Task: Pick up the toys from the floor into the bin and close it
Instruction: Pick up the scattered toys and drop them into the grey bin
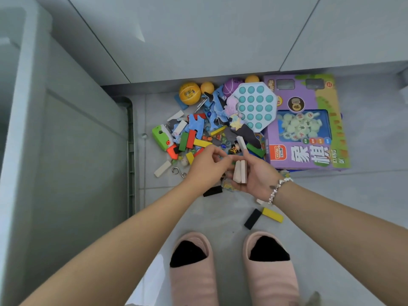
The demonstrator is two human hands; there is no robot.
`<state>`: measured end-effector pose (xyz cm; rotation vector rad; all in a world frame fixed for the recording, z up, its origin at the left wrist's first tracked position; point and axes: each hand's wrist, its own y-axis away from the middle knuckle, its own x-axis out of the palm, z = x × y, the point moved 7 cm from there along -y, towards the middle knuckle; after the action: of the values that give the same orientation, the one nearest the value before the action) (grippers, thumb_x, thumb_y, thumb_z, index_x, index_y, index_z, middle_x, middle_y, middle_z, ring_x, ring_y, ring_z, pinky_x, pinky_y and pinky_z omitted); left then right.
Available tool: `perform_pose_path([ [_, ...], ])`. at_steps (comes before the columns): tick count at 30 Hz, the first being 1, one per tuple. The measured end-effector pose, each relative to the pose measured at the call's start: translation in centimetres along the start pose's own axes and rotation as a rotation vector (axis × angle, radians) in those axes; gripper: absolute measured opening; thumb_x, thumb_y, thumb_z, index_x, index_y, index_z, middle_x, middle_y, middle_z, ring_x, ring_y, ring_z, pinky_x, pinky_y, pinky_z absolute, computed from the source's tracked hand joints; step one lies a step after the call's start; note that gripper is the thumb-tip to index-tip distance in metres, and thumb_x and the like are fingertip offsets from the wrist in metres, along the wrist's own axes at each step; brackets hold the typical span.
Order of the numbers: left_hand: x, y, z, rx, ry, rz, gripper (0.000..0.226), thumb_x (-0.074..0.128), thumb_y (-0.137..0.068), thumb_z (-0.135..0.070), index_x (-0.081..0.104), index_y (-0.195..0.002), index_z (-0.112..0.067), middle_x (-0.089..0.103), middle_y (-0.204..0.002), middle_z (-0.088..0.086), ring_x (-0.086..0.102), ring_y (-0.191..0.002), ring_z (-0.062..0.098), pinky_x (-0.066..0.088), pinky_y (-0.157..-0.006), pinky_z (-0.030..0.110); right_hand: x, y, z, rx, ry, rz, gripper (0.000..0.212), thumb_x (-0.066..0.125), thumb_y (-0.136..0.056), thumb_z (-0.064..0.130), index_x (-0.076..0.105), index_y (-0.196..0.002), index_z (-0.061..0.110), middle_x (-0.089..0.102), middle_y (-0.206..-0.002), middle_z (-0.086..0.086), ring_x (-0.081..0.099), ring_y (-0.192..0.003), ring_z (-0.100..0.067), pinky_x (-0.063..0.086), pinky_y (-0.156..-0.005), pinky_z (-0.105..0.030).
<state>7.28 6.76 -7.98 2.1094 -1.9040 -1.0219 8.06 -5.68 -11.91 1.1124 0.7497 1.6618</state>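
Pink slippers point(192, 270) with black socks stand on the floor, closest to us. Just past them the two hands meet over the toys.

Fingers first. The right hand point(257, 180) has its palm up, and its fingers curl round two pale blocks point(240, 172) standing side by side. One finger sticks up with another pale block point(241, 142) leaning at its tip. The left hand point(206, 167) has its fingertips bunched together right beside those blocks. I cannot tell if it pinches something small or nothing. It looks like blocks are being stacked into the right hand.

To do this well, I think the left hand should feed the blocks in flat and neat, so the right hand can carry many without dropping any. Then tip them all into the bin point(66, 151), the big grey box on the left.

Most toys are not picked up yet. The toy pile point(198, 131) lies just past the hands, with coloured blocks, marbles and blue puzzle bits. A yellow ball point(189, 93), a bubble-pop toy point(256, 107) and a purple game box point(309, 120) are there too. A black block point(252, 218) and a yellow block point(272, 214) lie near the feet.

The floor point(353, 195) is smooth grey tile. Grey cupboard doors point(198, 29) stand behind the pile.
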Motion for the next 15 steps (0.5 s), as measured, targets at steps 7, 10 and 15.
perform_pose_path([
  [7, 1.0, 0.8, -1.4, 0.205, -0.143, 0.022, 0.040, 0.057, -0.087, -0.013, 0.053, -0.126, -0.021, 0.059, -0.108, -0.010, 0.053, -0.083, -0.002, 0.041, -0.068, 0.005, 0.6, -0.3, -0.5, 0.056, -0.078, 0.059, 0.042, 0.033, -0.098, 0.044, 0.061, -0.110, 0.015, 0.066, -0.100, -0.007, 0.062, -0.087, -0.021, 0.051, -0.072, -0.036],
  [10, 0.8, 1.0, -1.2, 0.213, -0.083, -0.031, 0.038, 0.056, -0.087, -0.012, 0.058, -0.123, -0.020, 0.065, -0.108, -0.010, 0.057, -0.088, 0.000, 0.048, -0.077, 0.015, 0.6, -0.5, -0.3, 0.044, -0.076, 0.037, 0.043, 0.035, -0.098, 0.043, 0.060, -0.116, 0.014, 0.066, -0.105, -0.008, 0.064, -0.086, -0.021, 0.053, -0.069, -0.035],
  [15, -0.9, 0.1, 0.4, 0.109, 0.049, -0.184, 0.018, 0.053, -0.090, -0.009, 0.062, -0.099, -0.022, 0.063, -0.091, -0.009, 0.061, -0.087, 0.007, 0.050, -0.078, 0.020, 0.0, -0.7, 0.3, 0.011, 0.004, -0.033, 0.026, 0.042, -0.097, 0.034, 0.061, -0.093, 0.017, 0.060, -0.087, -0.004, 0.059, -0.073, -0.018, 0.051, -0.066, -0.033],
])
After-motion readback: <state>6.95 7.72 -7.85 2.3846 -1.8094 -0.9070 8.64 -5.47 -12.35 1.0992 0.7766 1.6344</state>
